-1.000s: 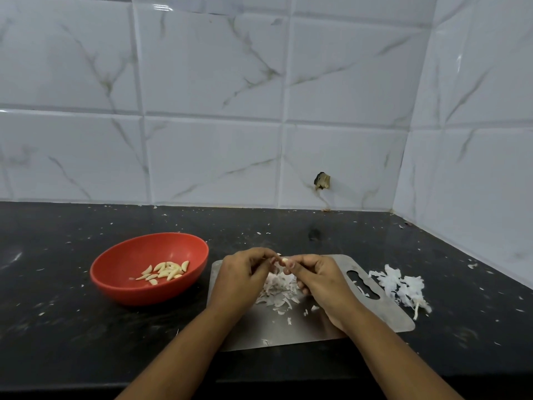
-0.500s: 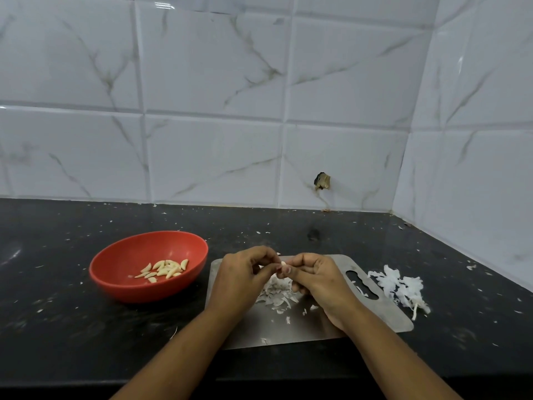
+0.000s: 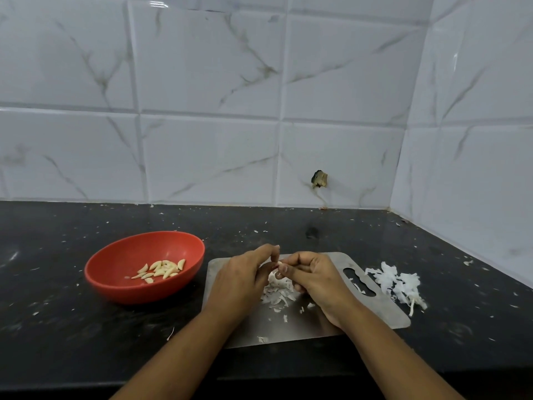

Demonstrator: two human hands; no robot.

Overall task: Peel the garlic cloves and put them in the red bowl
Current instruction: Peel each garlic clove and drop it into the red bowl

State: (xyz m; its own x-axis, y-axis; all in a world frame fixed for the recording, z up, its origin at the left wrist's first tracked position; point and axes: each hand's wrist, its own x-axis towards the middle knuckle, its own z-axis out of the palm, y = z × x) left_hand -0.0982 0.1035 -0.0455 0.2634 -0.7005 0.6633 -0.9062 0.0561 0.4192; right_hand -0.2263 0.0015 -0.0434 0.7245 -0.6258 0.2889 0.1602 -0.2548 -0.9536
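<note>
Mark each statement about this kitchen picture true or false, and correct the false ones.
1. The bowl holds peeled cloves. True.
2. The bowl stands on the board. False: it stands on the counter, left of the board.
3. The right hand pinches a clove over the board. True.
4. Skins lie only in the bowl. False: skins lie on the board under the hands, and more skins on the counter to its right.
5. The left hand rests in the bowl. False: it is over the board, beside the right hand.
</note>
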